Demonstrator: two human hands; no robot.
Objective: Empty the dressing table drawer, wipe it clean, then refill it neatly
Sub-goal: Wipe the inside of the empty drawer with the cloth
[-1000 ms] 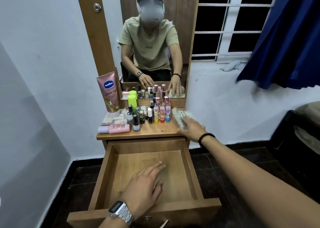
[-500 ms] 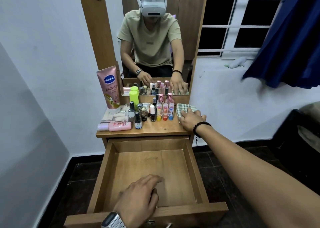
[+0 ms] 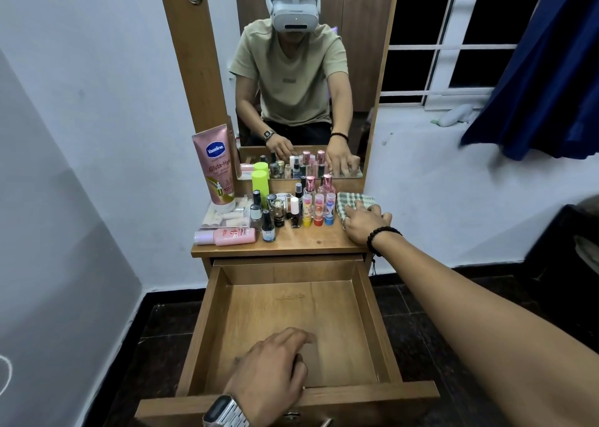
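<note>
Head view, right hand (image 3: 363, 224) fingers lying flat on checked cloth (image 3: 351, 199), left hand (image 3: 272, 371) fingers relaxed inside open drawer (image 3: 366, 303)

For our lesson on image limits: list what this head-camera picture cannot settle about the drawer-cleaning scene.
- Drawer floor under the left hand: hidden.
- Drawer handle: cut off by the bottom edge.
- Checked cloth: partly under the right hand.
- Nail polish bottles: labels too small.

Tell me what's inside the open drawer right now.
The drawer holds only the left hand, resting over its bare wooden floor. Whatever lies beneath that hand is covered and cannot be seen.
</note>
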